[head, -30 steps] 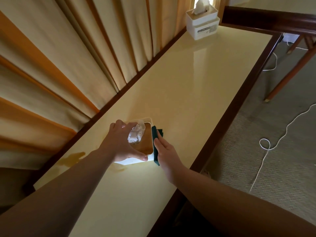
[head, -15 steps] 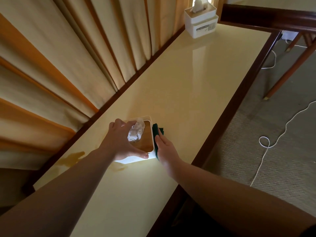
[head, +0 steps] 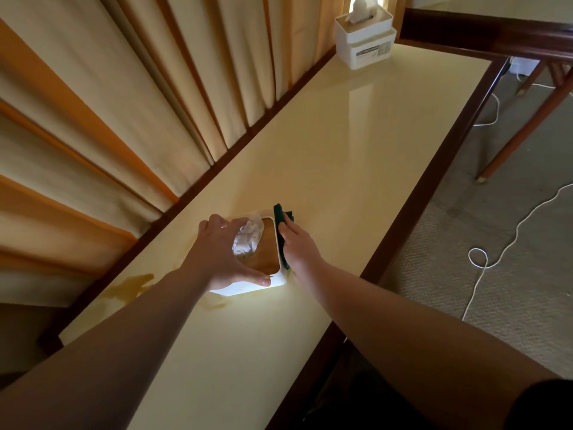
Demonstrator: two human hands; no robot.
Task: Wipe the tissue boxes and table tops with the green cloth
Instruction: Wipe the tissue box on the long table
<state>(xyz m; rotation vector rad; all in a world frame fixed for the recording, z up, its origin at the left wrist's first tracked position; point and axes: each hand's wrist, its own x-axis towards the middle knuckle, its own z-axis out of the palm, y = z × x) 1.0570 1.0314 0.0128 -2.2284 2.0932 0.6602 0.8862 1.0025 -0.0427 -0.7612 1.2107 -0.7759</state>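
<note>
A white tissue box (head: pixel 266 252) with a wooden top and a tissue sticking out stands on the long cream table top (head: pixel 356 156). My left hand (head: pixel 220 256) grips the box from above, thumb on its near edge. My right hand (head: pixel 299 246) presses the dark green cloth (head: pixel 280 221) flat against the box's right side with straight fingers. A second white tissue box (head: pixel 366 35) stands at the table's far end.
Pleated curtains (head: pixel 124 119) hang along the table's left edge. A brownish stain (head: pixel 130 287) marks the table near my left forearm. On the right lie carpet, a white cord (head: pixel 496 243) and wooden chair legs (head: pixel 527 125).
My right hand has slid the green cloth forward along the box's right side. My left hand still holds the box in the same place.
</note>
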